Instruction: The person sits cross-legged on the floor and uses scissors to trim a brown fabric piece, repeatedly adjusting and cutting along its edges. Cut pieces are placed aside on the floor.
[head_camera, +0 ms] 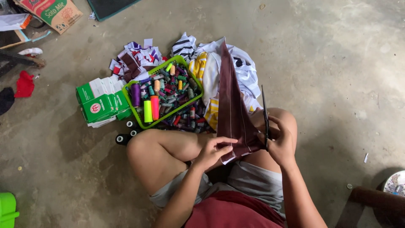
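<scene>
Maroon cloth (233,114) between left hand (212,152) and scissors (265,114), thread basket (162,90) beside.

Bare grey concrete floor (337,63), stained and scuffed, lit by soft, even daylight. Well off to the upper left of the hands: a cardboard box (52,12) and the edge of a dark mat (109,6). Lower right, near the hands' side: a dark wooden furniture piece (371,200). Far lower left: a bright green plastic item (7,209), cut off by the frame.
</scene>
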